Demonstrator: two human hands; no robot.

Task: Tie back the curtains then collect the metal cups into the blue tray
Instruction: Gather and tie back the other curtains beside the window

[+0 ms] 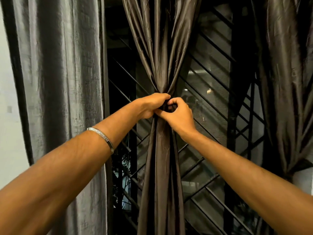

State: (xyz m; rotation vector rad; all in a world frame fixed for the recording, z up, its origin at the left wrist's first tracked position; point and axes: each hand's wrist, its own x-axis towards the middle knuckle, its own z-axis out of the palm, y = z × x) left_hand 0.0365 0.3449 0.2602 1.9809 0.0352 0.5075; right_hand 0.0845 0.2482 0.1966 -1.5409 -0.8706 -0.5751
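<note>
A dark brown satin curtain (pixel 162 48) hangs in the middle of the window, gathered into a narrow waist at mid-height. Both of my hands meet at that waist. My left hand (pixel 150 106) is closed over the gathered cloth from the left, with a silver bangle on its forearm. My right hand (pixel 177 112) pinches a dark tie-back (pixel 166 107) at the front of the bunch; most of the tie is hidden by my fingers. No metal cups or blue tray are in view.
A grey curtain (pixel 59 82) hangs loose at the left, beside a pale wall (pixel 8 99). Another brown curtain (pixel 288 73) at the right is gathered low. Behind them is a window with a black diagonal metal grille (pixel 211 99).
</note>
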